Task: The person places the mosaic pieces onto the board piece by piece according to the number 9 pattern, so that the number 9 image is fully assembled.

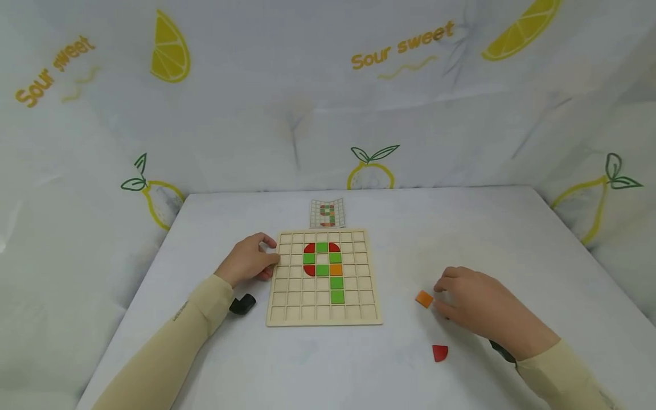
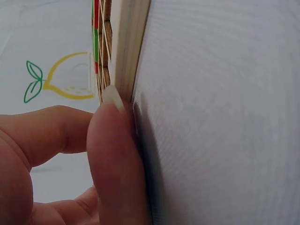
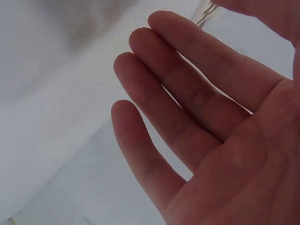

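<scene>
A square wooden grid board (image 1: 294, 298) lies flat on the table. Red, green and orange tiles on it form a 9-like figure, including a green tile (image 1: 337, 296) at its lower end. My left hand (image 1: 248, 259) rests at the board's left edge, its thumb (image 2: 115, 154) touching the side and its fingers loosely bent. To the right of the board, my right hand (image 1: 474, 302) hovers beside a loose orange square tile (image 1: 424, 299), holding nothing. Its fingers (image 3: 173, 119) are relaxed and slightly spread in the right wrist view. Nearer the front lies a red quarter-round tile (image 1: 439, 353).
Behind the board lies a small pattern card (image 1: 327, 214) showing a similar coloured figure. A black object (image 1: 243, 304) sits by the left wrist, and another dark piece (image 1: 502, 351) shows under the right wrist. A lemon-printed white cloth (image 1: 256, 131) hangs behind the table.
</scene>
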